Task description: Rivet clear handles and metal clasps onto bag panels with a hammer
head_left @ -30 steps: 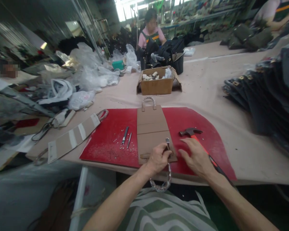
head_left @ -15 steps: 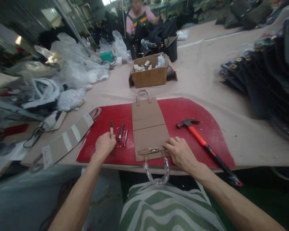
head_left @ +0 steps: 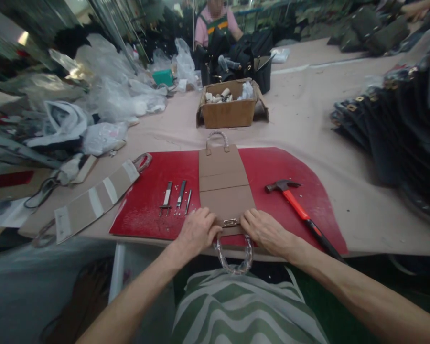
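Observation:
A flat tan bag panel (head_left: 225, 191) lies on a red mat (head_left: 272, 162), with a plastic-wrapped handle at each end. Near its front edge is a strap with a metal clasp (head_left: 230, 222). My left hand (head_left: 198, 228) grips the strap's left end, its fingers bent over the panel. Opposite it, my right hand (head_left: 263, 229) pinches the right end beside the clasp. The near handle (head_left: 236, 267) hangs over the table edge. Left of the panel lie a pronged punch (head_left: 167, 197), a second dark punch (head_left: 181, 193) and a thin metal rod (head_left: 188, 201).
A claw hammer (head_left: 295, 203) with a red and black handle lies on the mat's right. Another tan panel (head_left: 96, 203) rests at left. Behind stand a cardboard box (head_left: 229, 114) of small parts, black bags and a person (head_left: 215, 24). Dark pieces (head_left: 383, 114) are stacked at right.
My left hand has let go of the pronged punch, leaving it on the mat, and moved right to the strap. My right hand stays at the strap's right end.

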`<state>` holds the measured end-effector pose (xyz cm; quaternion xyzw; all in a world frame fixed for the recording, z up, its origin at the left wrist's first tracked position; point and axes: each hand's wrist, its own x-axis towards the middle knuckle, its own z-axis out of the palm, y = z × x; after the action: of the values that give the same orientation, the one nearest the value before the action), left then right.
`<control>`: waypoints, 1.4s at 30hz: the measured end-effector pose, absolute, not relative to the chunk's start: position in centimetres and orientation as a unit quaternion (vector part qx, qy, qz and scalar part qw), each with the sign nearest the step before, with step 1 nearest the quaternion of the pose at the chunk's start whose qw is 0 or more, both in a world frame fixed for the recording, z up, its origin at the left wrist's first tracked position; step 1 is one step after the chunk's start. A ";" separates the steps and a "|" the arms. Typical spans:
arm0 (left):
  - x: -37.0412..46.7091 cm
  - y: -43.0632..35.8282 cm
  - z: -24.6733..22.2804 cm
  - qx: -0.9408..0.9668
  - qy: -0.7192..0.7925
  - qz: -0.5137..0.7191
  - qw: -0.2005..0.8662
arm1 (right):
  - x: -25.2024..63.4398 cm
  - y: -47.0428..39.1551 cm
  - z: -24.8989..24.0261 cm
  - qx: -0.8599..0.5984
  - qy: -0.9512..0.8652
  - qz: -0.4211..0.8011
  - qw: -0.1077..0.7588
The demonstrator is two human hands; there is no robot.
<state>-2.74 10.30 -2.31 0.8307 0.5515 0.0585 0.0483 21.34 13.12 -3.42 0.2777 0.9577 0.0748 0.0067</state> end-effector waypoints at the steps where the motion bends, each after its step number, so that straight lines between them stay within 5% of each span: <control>1: -2.0 10.0 -2.6 0.842 0.536 0.049 0.045 | 21.2 13.1 -3.4 0.277 0.958 0.077 0.014; 7: -2.2 9.7 -3.8 0.890 0.455 0.011 -0.010 | 21.4 13.5 -3.8 0.283 0.959 0.022 -0.002; 20: -7.0 10.1 -5.8 0.949 0.258 0.178 0.031 | 24.1 15.4 -5.1 0.146 0.987 -0.030 -0.052; 26: -6.0 8.1 -7.3 0.921 0.325 0.214 -0.015 | 23.6 13.8 -5.2 0.236 0.963 -0.051 -0.124; 32: -4.7 7.6 -6.4 0.820 0.468 0.313 0.105 | 21.6 11.8 -5.8 0.382 0.880 -0.113 -0.258; 35: -5.7 9.7 -4.9 0.734 0.585 0.334 0.084 | 21.1 11.2 -6.6 0.398 0.870 -0.086 -0.279; 42: -10.2 17.1 -1.6 0.583 0.805 0.057 0.091 | 21.0 11.1 -7.1 0.405 0.867 -0.079 -0.279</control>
<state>-10.21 17.09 -1.62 0.5831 0.8052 0.0572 0.0915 20.98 11.13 -7.11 0.4046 0.8674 -0.0788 -0.2788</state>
